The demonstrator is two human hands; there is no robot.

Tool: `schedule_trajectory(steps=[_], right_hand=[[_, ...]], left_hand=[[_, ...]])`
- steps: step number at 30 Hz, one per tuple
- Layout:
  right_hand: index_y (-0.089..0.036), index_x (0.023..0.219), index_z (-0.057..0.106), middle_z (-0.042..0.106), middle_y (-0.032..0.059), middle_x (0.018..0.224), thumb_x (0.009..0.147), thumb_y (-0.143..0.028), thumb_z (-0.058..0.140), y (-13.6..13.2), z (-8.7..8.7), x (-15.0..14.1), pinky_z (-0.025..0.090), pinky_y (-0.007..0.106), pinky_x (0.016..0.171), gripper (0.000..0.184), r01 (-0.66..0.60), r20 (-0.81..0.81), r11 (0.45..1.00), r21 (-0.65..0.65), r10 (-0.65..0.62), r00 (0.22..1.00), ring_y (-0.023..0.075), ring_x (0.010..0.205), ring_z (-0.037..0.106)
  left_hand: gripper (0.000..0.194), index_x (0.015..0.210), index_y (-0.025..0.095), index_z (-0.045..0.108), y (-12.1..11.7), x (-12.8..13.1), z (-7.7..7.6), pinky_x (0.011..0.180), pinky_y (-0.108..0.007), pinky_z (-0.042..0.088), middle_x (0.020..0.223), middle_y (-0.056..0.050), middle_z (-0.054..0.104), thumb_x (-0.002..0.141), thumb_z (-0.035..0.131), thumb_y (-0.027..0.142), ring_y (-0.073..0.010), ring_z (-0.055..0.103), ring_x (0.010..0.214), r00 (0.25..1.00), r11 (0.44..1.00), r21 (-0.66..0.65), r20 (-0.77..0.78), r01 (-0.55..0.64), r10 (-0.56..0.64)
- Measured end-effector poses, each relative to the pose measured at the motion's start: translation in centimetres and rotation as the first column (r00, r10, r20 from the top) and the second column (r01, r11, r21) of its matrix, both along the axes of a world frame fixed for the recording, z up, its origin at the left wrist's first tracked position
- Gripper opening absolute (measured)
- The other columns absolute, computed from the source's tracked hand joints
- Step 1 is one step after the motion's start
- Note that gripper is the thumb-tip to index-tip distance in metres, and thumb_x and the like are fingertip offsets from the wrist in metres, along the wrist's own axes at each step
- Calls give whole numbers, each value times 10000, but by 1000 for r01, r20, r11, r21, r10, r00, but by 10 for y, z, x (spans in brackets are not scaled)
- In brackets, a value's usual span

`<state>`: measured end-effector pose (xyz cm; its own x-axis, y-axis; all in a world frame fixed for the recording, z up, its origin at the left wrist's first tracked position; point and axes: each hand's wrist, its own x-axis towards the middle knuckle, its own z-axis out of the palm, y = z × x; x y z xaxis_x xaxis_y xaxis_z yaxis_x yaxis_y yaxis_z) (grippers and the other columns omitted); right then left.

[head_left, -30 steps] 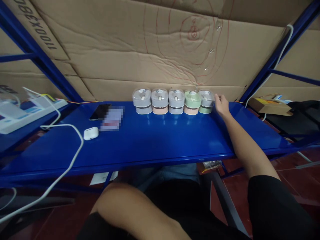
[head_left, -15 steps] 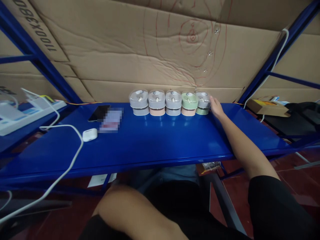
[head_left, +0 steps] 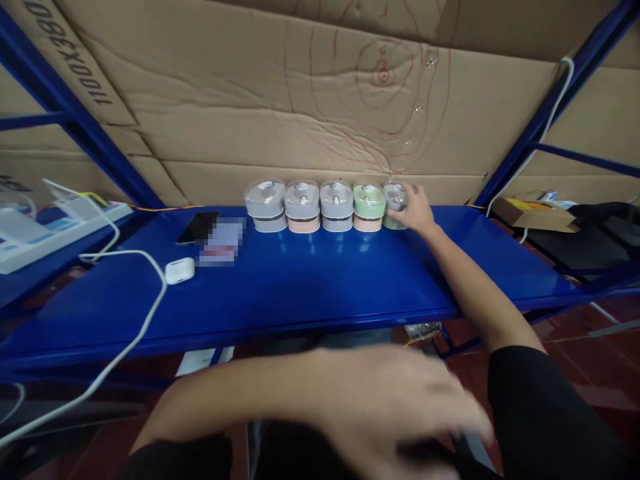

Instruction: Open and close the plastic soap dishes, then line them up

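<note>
Several small two-tier plastic boxes with clear domed lids stand in a row against the cardboard. At the row's right end is a grey-over-green box (head_left: 395, 205); my right hand (head_left: 416, 210) grips it, thumb in front and fingers around its right side. To its left are a green-over-pink box (head_left: 369, 207), a grey box (head_left: 337, 207), a grey-over-pink box (head_left: 302, 207) and another grey box (head_left: 267, 207). My left hand (head_left: 395, 400), blurred, is low in front of my body, fingers stretched to the right and thumb apart, with nothing visible in it.
The boxes stand on a blue shelf (head_left: 310, 287) with a raised front edge. At left lie a dark phone (head_left: 199, 227), a blurred-out item (head_left: 223, 241), a white earbud case (head_left: 180, 271) and a white cable (head_left: 145, 327). Blue posts flank both sides. An open carton (head_left: 535, 215) sits at right.
The row of boxes has shifted slightly left. My right hand has moved from beside the end box to around it. My left hand has come into view, swinging to the right.
</note>
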<state>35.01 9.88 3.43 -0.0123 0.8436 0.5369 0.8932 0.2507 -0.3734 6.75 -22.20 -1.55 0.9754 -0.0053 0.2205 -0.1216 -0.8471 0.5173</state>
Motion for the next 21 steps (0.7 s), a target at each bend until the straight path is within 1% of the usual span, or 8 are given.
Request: schedule_trajectory(steps=[1, 3, 5, 7, 11, 16, 19, 21], right_hand=[[-183, 1638, 572, 449, 278, 1721, 785, -544, 894, -2, 2, -4, 492, 712, 1244, 981, 19, 24, 1000, -25, -18, 1000, 554, 1563, 508], [-187, 1640, 579, 462, 277, 1691, 793, -485, 896, -4, 4, -9, 520, 709, 1212, 953, 70, 38, 995, -70, -67, 997, 560, 1519, 553], [-213, 1628, 586, 524, 245, 1613, 775, -469, 914, -5, 5, -11, 551, 692, 1183, 948, 106, 19, 990, -97, -104, 994, 534, 1439, 626], [-230, 1597, 601, 571, 216, 1545, 749, -462, 938, -5, 5, -10, 564, 663, 1178, 942, 115, -16, 988, -99, -117, 993, 494, 1376, 667], [-194, 1490, 662, 654, 209, 1449, 710, -404, 933, 2, 6, 7, 541, 638, 1205, 852, 113, -116, 993, -15, -114, 987, 440, 1321, 682], [-195, 1445, 680, 779, 168, 1346, 706, -566, 872, 3, 25, 41, 568, 685, 1163, 849, 80, -344, 983, 164, -19, 939, 413, 1250, 735], [-245, 1528, 651, 771, 133, 1435, 718, -686, 874, -18, 44, 39, 599, 637, 1151, 950, -205, -380, 961, 188, 264, 886, 402, 1310, 749], [-291, 1559, 660, 756, 102, 1509, 699, -692, 923, -39, 51, 19, 568, 615, 1208, 985, -461, -340, 877, 137, 479, 809, 405, 1412, 712]], left_hand=[[379, 1382, 274, 751, 35, 4, 26, 1017, -475, 655, 1247, -126, 804, 1035, 746, 427, -339, 766, 1199, 997, 990, 115, 6, -81, 81], [242, 1245, 199, 759, 96, 4, 65, 1044, -523, 606, 1154, -168, 802, 1036, 688, 297, -369, 762, 1143, 933, 872, 347, 28, -346, 359], [192, 1184, 165, 759, 141, -4, 82, 1078, -514, 572, 1165, -188, 797, 1037, 641, 202, -381, 752, 1190, 832, 734, 488, -28, -473, 554], [207, 1174, 129, 759, 170, -17, 81, 1072, -514, 565, 1197, -216, 793, 1047, 602, 174, -388, 750, 1194, 783, 698, 492, -52, -520, 620], [236, 1205, 138, 742, 201, -44, 58, 971, -454, 598, 1232, -190, 792, 1075, 575, 243, -349, 759, 1160, 715, 656, 432, -34, -619, 698], [273, 1205, 180, 742, 220, -66, 40, 993, -472, 610, 1165, -132, 795, 1019, 680, 370, -306, 769, 1098, 673, 666, 123, 14, -735, 740], [595, 1386, 171, 686, 227, -81, 34, 1052, -516, 627, 1233, -148, 786, 897, 856, 464, -301, 776, 1125, 655, 642, -241, 31, -728, 755], [840, 1519, 195, 607, 230, -92, 31, 1134, -555, 607, 1353, -178, 759, 802, 951, 465, -320, 770, 1231, 654, 592, -476, 44, -651, 755]])
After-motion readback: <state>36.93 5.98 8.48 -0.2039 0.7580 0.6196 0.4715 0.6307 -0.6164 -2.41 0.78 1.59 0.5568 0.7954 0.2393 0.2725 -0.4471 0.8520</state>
